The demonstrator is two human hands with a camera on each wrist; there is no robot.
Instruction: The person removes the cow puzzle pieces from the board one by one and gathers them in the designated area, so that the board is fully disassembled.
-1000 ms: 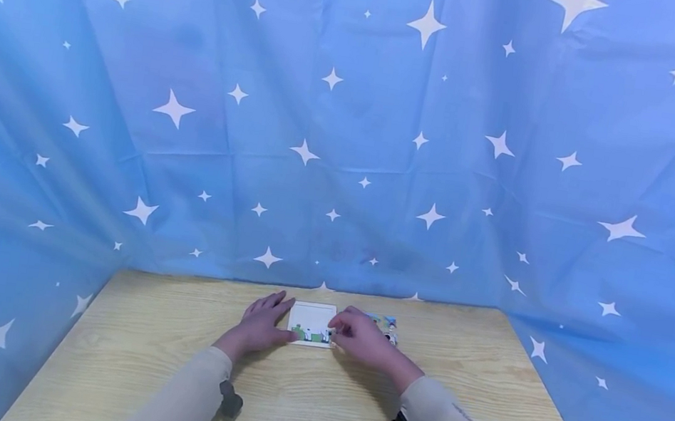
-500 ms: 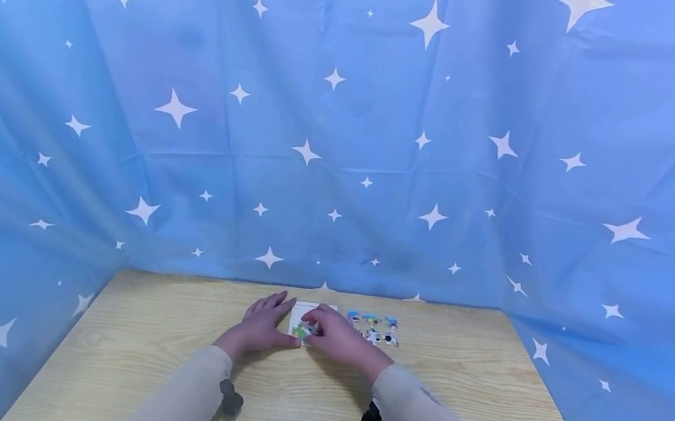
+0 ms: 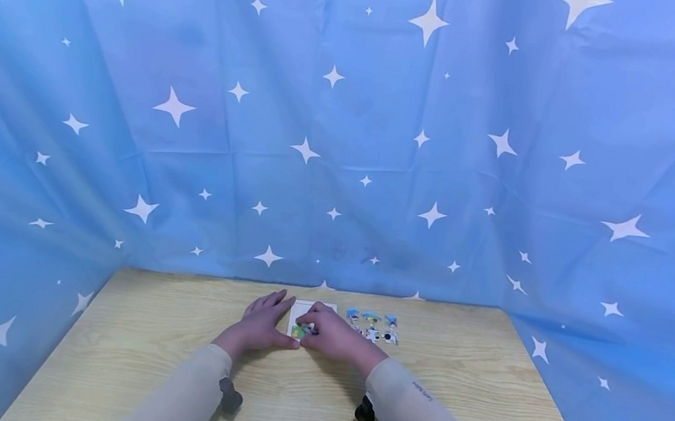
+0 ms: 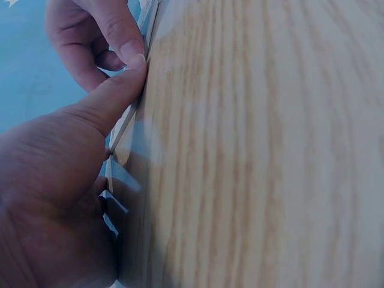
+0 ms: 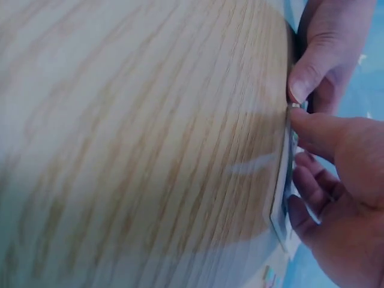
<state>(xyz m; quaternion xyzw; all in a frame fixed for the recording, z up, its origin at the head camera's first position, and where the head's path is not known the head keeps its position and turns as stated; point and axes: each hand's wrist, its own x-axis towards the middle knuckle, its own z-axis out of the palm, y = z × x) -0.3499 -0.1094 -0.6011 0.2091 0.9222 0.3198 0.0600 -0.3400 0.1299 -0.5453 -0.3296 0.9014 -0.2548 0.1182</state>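
Observation:
A white-rimmed puzzle tray (image 3: 325, 305) lies flat near the table's back edge, with green and white picture pieces (image 3: 298, 332) along its near side. My left hand (image 3: 262, 324) rests at the tray's left end, fingers extended and thumb on the near left corner. Over the tray is my right hand (image 3: 329, 333), its thumb at the near rim beside the left thumb and its fingers lightly bent above the pieces. In the right wrist view, the right fingers (image 5: 312, 186) touch the tray's face. The palm hides much of the tray's right half.
Several loose puzzle pieces (image 3: 373, 327), blue, white and black, lie in two rows right of the tray. The wood-grain table (image 3: 298, 399) extends towards me. A blue star-patterned cloth (image 3: 348, 133) hangs behind and at both sides.
My right hand has moved left from the tray's right end to its left part, next to the left thumb, uncovering the loose pieces. My left hand has stayed in place.

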